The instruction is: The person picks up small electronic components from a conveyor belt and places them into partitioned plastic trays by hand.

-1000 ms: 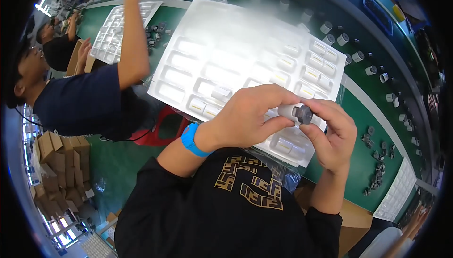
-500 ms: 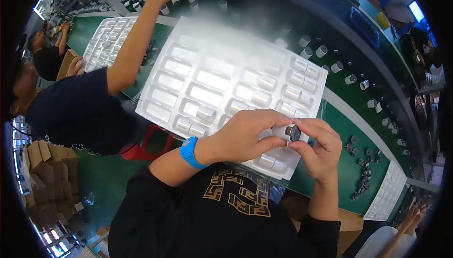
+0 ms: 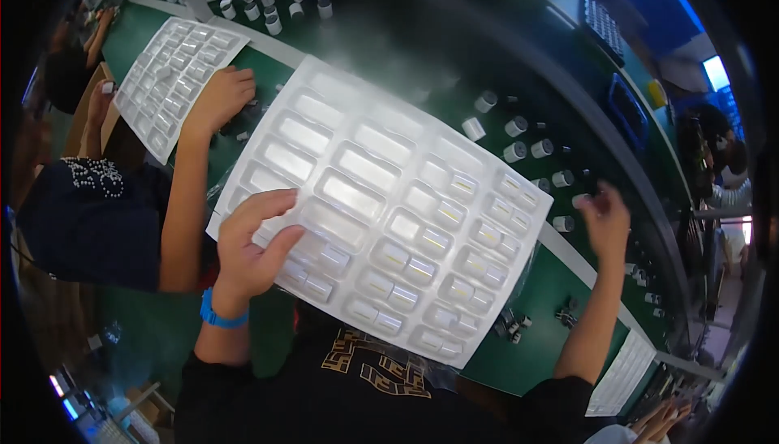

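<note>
A white moulded tray (image 3: 341,218) with rows of oblong pockets lies in front of me. White cylinders (image 3: 394,259) lie in many pockets, mostly in the right columns and the near left. Over the tray's left near part hangs my left hand (image 3: 250,243), thumb and fingers apart, holding nothing. My right hand (image 3: 608,223) reaches out beyond the tray's right side. Its thumb and fingertips close on a small white cylinder (image 3: 579,200) above the dark green surface; the hand is slightly blurred.
Several white cylinders (image 3: 515,126) stand and lie along the far strip. Small dark parts (image 3: 513,325) lie right of the tray. On the left a co-worker's arm (image 3: 187,176) reaches beside a second filled tray (image 3: 174,79). Another tray (image 3: 621,375) lies at the lower right.
My hands held a white cylinder with a dark end together over the tray; now they are apart. The left has moved left, the right out to the cylinders. The co-worker's arm has come nearer.
</note>
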Motion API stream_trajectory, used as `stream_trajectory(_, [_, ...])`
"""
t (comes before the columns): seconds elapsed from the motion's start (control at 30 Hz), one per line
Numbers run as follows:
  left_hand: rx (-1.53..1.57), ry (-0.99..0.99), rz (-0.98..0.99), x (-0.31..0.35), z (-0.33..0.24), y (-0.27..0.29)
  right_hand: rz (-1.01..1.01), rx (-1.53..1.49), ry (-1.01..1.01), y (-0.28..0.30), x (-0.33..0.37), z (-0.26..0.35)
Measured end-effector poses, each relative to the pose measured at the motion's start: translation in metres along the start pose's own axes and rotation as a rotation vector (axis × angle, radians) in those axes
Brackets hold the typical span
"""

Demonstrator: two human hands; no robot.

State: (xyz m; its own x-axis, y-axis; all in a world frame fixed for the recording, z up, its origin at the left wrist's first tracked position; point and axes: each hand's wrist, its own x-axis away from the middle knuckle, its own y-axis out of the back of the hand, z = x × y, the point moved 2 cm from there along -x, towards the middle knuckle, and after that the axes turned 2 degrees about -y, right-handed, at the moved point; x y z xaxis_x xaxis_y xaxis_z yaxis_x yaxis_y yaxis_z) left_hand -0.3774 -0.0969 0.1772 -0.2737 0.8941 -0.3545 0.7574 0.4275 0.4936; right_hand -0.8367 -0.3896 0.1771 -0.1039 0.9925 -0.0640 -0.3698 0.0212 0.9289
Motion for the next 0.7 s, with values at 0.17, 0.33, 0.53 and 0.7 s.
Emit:
stream_trajectory(0.17, [-0.141,0.032,-0.015,-0.006,0.004,0.004,0.084,0.163,0.480,-0.083,-0.161,0.085])
stream_trajectory(0.33, [-0.313,0.031,0.040,0.000,0.003,0.034,0.403,0.461,0.533,-0.149,-0.235,0.087])
stream_trajectory(0.53, [-0.285,0.014,0.543,0.017,-0.016,0.010,0.264,-0.256,0.512,-0.137,-0.247,0.050])
stream_trajectory(0.7, [-0.410,-0.072,0.673,0.026,-0.012,0.010,0.182,-0.391,0.349,-0.005,-0.029,0.095])
